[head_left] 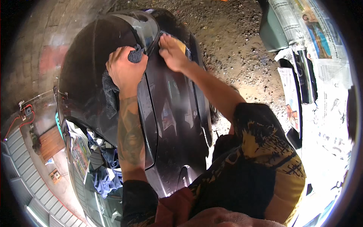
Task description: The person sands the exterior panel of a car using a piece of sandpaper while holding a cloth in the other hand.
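Note:
A dark car front with a hood (pixel 89 56) and a fender (pixel 170 90) lies below me. My left hand (pixel 124 70) is closed around a bunched dark grey cloth (pixel 110 94) over the hood, near the fender seam. Part of the cloth pokes out by the thumb, and the rest hangs down beside the wrist. My right hand (pixel 173 53) presses on the far end of the fender, just right of the headlight (pixel 146 26). Beneath its fingers lies a thin yellow sheet (pixel 182 46), mostly hidden by the hand; its material cannot be made out.
Newspaper and blue cloth (pixel 107 179) lie over the windshield area at lower left. Gravelly ground (pixel 230 45) runs along the car's right side. Farther right, newspaper (pixel 329 98) covers a surface beside a grey-green panel (pixel 273 30). A brick wall (pixel 49 41) stands at left.

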The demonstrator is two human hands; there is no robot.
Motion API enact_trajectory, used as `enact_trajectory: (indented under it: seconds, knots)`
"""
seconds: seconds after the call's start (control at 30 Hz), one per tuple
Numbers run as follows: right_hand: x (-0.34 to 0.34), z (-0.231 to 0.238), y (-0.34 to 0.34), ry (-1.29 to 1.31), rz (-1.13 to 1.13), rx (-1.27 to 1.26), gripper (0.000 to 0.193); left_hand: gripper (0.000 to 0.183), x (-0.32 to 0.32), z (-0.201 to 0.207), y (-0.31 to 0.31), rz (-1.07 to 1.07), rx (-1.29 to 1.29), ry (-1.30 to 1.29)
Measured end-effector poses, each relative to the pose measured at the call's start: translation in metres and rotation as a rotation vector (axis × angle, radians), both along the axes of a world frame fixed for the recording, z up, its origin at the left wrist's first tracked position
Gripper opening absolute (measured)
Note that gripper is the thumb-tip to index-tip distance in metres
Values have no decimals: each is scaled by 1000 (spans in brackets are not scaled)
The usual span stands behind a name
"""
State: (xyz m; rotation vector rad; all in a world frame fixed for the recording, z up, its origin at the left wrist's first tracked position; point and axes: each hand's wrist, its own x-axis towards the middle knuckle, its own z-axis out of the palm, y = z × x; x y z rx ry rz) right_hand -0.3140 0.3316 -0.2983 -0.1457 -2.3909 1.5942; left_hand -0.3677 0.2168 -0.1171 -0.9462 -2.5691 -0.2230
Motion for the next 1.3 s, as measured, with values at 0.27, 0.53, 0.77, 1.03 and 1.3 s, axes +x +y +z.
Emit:
enact_trajectory:
  seconds: [0.27,0.53,0.77,1.03,1.3]
  knots:
    - [-20,-3,46,-25,18,98,67,25,2,-1,21,-33,36,11]
    - [68,44,-50,28,57,55,68,23,-3,18,-22,-44,-22,-19]
    - [56,44,-75,16,24,-126,68,22,-3,12,-34,-21,-5,-12]
    - [-25,-5,17,-11,-8,-113,64,22,3,4,7,-72,47,-35]
    - [-25,-28,37,30,-31,165,64,24,2,-6,25,-72,63,-40]
